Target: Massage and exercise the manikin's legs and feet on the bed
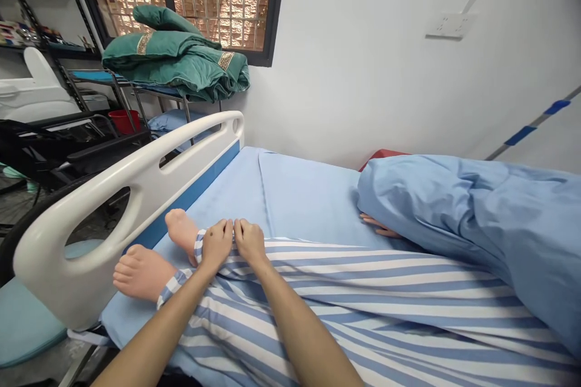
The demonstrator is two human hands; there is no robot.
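Two legs in blue-and-white striped trousers (363, 263) lie along the bed, with the smooth bare feet of what looks like a manikin (147, 272) out of the cuffs near the footboard. My left hand (218, 243) is closed on the trouser cloth of the far leg, just above its ankle. Right beside it, knuckles almost touching, my right hand (249, 242) grips the same trouser leg. The fingertips of both hands are hidden in the cloth. My forearms cross over the near leg.
A white bed footboard (140, 178) rises at the left. A blue quilt (454, 205) covers the upper body, and a hand (380, 227) shows from under it. Green folded bedding (177, 57) lies on a rack by the window. A black wheelchair (68, 151) stands behind the footboard.
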